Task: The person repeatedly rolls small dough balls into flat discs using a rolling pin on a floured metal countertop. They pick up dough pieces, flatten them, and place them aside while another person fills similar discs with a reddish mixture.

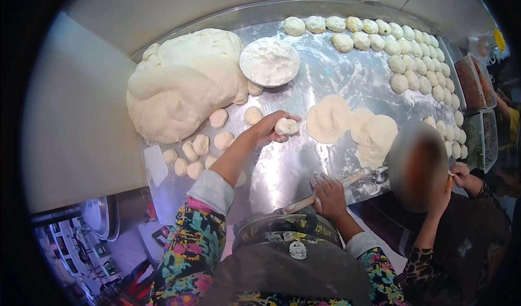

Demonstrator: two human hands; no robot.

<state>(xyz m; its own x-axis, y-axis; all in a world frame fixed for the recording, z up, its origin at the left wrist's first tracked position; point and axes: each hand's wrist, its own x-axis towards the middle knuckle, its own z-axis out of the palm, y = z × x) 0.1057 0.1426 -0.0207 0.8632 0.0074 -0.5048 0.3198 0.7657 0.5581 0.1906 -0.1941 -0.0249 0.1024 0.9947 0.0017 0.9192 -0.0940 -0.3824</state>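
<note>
A small dough ball (286,126) rests in the fingers of my left hand (269,127), above the metal worktop. Near the table's front edge, my right hand (329,195) lies over a wooden rolling pin (355,177), which slants across in front of my apron. Past my left fingertips lies a flat round of dough (329,119). Its right edge meets more flattened dough (374,133), whose pieces overlap. Several dough pieces (195,170) sit around and beyond my left forearm, which partly covers some of them.
A large dough mass (183,86) fills the back left, beside a bowl of flour (270,62). A white scraper (156,165) lies at the left edge. Rows of stuffed dough balls (407,64) stand back right, near filling tubs (472,84). A co-worker's hands (452,184) work close on the right.
</note>
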